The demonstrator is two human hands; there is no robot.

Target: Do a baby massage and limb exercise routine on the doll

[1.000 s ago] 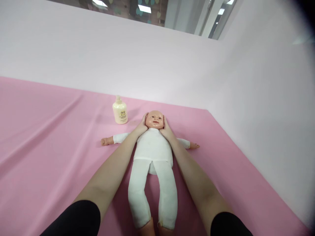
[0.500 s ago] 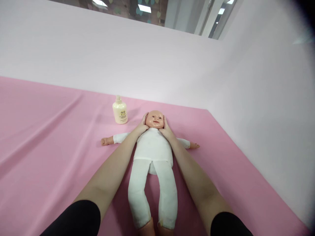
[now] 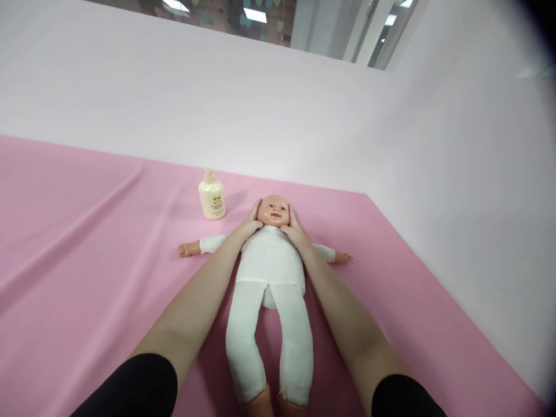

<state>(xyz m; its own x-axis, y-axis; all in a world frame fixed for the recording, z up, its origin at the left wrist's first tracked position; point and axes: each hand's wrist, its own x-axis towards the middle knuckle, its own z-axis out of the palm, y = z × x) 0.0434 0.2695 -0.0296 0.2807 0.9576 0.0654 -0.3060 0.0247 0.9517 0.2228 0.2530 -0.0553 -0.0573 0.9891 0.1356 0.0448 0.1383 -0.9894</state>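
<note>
A baby doll (image 3: 273, 258) in white clothing lies on its back on the pink cloth, arms spread out and legs toward me. My left hand (image 3: 252, 222) cups the left side of the doll's head, and my right hand (image 3: 294, 227) cups the right side. Both thumbs rest near the doll's jaw and neck. The palms face each other, with the head held between them. Some fingertips are hidden behind the head.
A cream pump bottle (image 3: 212, 197) with a printed label stands left of the doll's head. The pink cloth (image 3: 108, 243) has creases at the left. White walls (image 3: 243, 116) rise behind and at the right, with a window (image 3: 278, 23) above.
</note>
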